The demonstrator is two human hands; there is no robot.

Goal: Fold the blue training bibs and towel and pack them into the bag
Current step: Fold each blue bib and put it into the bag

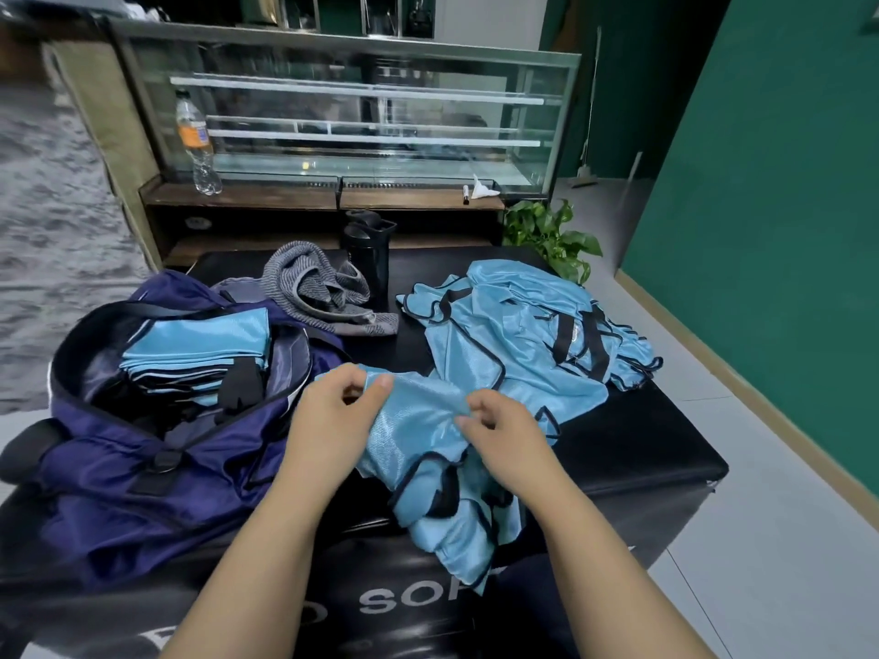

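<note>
Bag: dark blue, unzipped and gaping, at the left end of the black worktop.
Folded bibs: flat light-blue stack with black trim, inside the bag.
Towel: grey, crumpled, just behind the bag.
Left hand: fingers pinching the upper edge of a bib, right of the bag.
Bib: shiny light-blue mesh, black-edged, rumpled, draping over the worktop's front edge.
Right hand: fingers curled, gripping the same bib.
Loose bibs: tangled light-blue heap, far right of the bag.
</note>
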